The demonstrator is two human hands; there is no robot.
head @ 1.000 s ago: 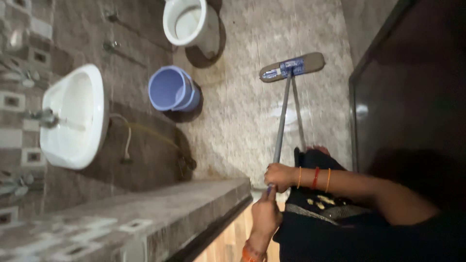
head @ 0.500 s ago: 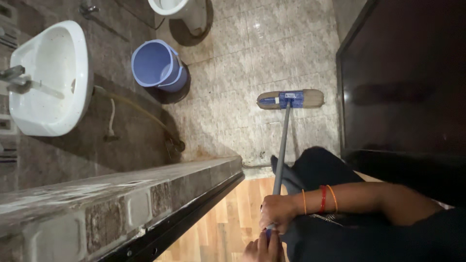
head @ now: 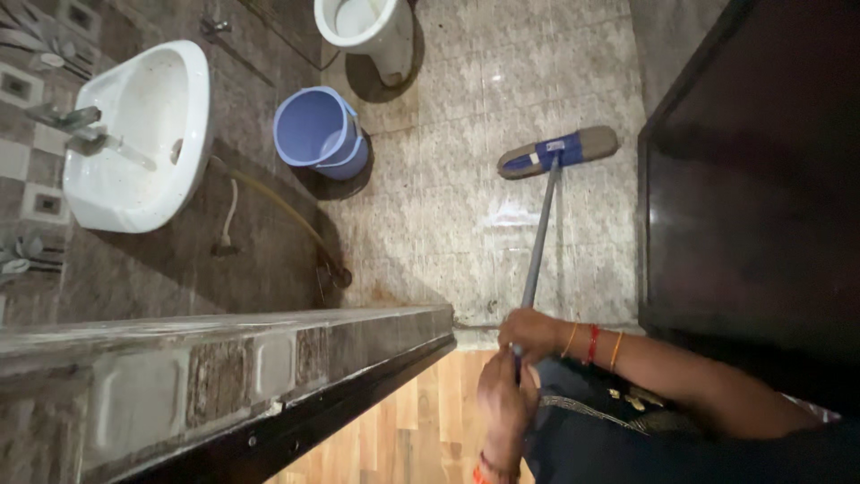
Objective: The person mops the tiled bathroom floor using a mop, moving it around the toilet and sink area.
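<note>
Fingers of right hand curled tight around grey mop handle, forearm with bangles reaching in from the right. Left hand just below, clenched on the handle's end, wrist bent upward. Flat mop head down on tiled floor, near dark door, well apart from blue bucket and toilet. Open tile between.

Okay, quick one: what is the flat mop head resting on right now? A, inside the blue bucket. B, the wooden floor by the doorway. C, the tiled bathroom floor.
C: the mop head lies flat on the floor, apart from the bucket.
</note>
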